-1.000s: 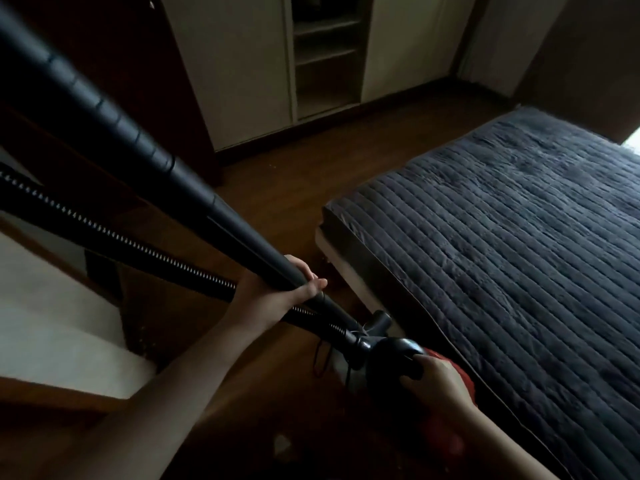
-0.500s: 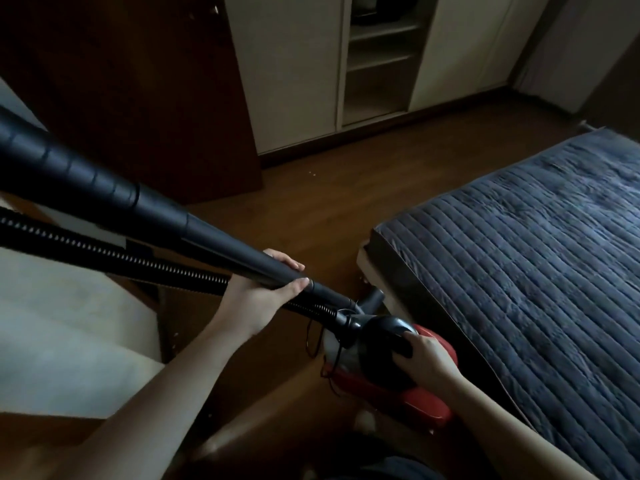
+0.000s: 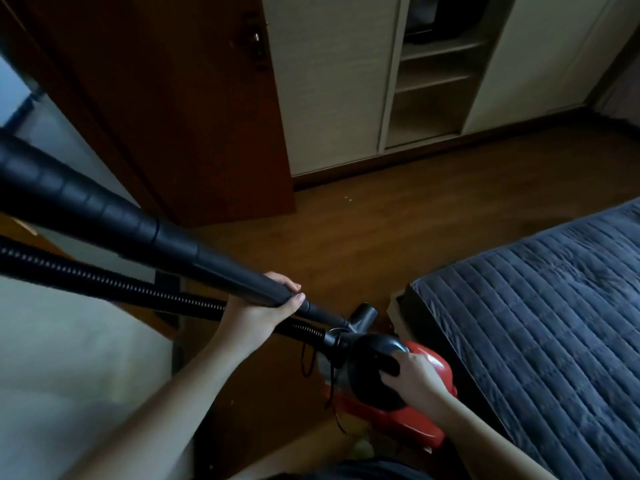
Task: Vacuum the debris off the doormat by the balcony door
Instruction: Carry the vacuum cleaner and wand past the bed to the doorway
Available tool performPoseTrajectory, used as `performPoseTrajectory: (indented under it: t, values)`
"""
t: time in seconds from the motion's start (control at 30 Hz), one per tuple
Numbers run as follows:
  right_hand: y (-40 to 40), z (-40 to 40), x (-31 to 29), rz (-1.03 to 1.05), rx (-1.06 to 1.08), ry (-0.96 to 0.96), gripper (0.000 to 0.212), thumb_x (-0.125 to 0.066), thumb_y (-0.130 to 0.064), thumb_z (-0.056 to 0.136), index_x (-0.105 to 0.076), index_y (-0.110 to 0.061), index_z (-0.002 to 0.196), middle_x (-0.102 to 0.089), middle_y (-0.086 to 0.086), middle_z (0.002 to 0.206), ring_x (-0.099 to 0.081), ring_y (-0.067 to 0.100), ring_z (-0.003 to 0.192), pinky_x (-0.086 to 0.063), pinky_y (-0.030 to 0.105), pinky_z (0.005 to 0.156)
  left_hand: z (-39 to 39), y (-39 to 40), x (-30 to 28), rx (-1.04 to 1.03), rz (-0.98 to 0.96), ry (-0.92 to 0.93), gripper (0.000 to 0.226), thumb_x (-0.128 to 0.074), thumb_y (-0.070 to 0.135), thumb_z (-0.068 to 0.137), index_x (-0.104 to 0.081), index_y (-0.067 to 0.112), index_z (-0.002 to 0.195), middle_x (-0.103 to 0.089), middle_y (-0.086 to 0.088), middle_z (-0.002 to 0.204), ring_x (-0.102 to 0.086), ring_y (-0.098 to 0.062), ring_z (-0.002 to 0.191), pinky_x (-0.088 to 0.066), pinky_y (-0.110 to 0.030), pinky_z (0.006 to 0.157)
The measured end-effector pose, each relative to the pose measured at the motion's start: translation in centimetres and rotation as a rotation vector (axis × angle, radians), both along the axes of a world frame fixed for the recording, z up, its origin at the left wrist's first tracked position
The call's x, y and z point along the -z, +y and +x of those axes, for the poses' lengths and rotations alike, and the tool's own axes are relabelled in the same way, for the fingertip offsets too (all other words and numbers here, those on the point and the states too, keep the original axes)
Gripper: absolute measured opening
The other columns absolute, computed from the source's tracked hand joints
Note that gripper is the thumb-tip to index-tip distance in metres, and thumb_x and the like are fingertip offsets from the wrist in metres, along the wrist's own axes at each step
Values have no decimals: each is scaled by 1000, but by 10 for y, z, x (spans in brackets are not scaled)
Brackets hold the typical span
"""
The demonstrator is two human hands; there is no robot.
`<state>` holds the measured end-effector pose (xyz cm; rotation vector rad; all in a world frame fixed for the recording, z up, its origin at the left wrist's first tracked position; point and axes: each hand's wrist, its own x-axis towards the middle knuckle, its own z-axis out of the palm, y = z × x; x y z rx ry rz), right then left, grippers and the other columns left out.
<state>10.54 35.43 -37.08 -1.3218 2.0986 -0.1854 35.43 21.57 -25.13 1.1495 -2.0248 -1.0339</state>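
Honestly, I judge the red vacuum at lower centre compact but weighty, so my right hand clasps its black handle while my left hand wraps the rigid, smooth wand; no doormat shows.

A dim room has a brown wooden floor, a dark wooden door standing at the far left, a pale wardrobe with open shelves along the far wall, and a bed under a quilted grey cover at the right.
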Motion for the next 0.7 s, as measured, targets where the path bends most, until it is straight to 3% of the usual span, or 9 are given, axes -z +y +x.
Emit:
performPoseTrajectory:
  t: [0.13, 0.27, 0.57, 0.7]
  values:
    - [-51, -18, -1, -11, -37, -13, 37, -63, -33, 88, -63, -15, 120, -69, 4, 103, -65, 17, 91, -40, 16, 59, -27, -41, -2, -32, 4, 0, 13, -75, 20, 83, -68, 20, 94, -70, 12, 102, -63, 2, 100, -44, -8, 91]
    - [-102, -30, 2, 10, -38, 23, 40, -61, -37, 89, -60, -16, 123, -68, 5, 108, -66, 19, 96, -48, 23, 70, -45, -89, 2, -27, 53, -2, 15, -75, 20, 83, -67, 21, 95, -69, 14, 105, -62, 5, 101, -44, -8, 90]
    - [-251, -60, 16, 121, -16, 67, 31, -65, -40, 79, -64, -19, 102, -70, 3, 97, -67, 22, 88, -40, 26, 62, -63, -233, 36, -61, 239, 102, 14, -74, 15, 84, -64, 21, 91, -69, 10, 106, -62, 1, 104, -47, -22, 95]
    - [-311, -72, 17, 169, -20, 61, 37, -65, -34, 84, -61, -18, 117, -70, 5, 105, -66, 21, 93, -44, 25, 66, -70, -301, 48, -77, 395, 187, 27, -72, 5, 84, -64, 31, 90, -68, 8, 110, -62, -6, 108, -45, -37, 106]
